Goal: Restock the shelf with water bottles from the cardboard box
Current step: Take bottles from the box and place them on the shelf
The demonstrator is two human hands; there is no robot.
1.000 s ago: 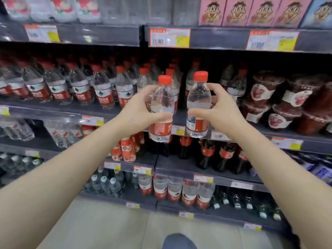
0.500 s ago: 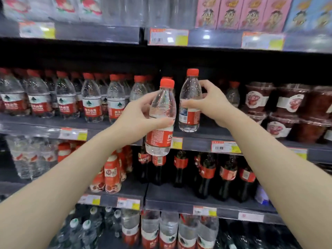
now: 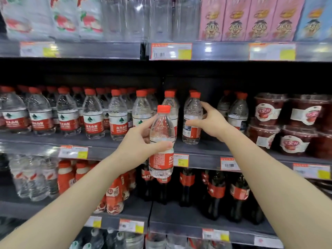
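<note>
My left hand (image 3: 138, 146) grips a clear water bottle (image 3: 161, 146) with a red cap and red label, upright in front of the shelf edge (image 3: 201, 159). My right hand (image 3: 210, 121) holds a second, like bottle (image 3: 191, 121) that stands on the dark shelf, fingers and thumb curled round its upper body. To the left runs a row of several matching shelved water bottles (image 3: 91, 115). More red-capped bottles (image 3: 238, 112) stand just right of my right hand. The cardboard box is out of view.
Red jelly cups (image 3: 294, 123) fill the shelf's right end. Dark cola bottles (image 3: 215, 189) and red drink bottles (image 3: 115, 193) stand one shelf lower. Pink cartons (image 3: 248, 18) and clear packs sit on the shelf above. Price tags line the shelf fronts.
My right hand has carried its bottle deeper in and set it standing on the shelf. My left hand has kept its bottle in front of the shelf edge. The camera has moved closer.
</note>
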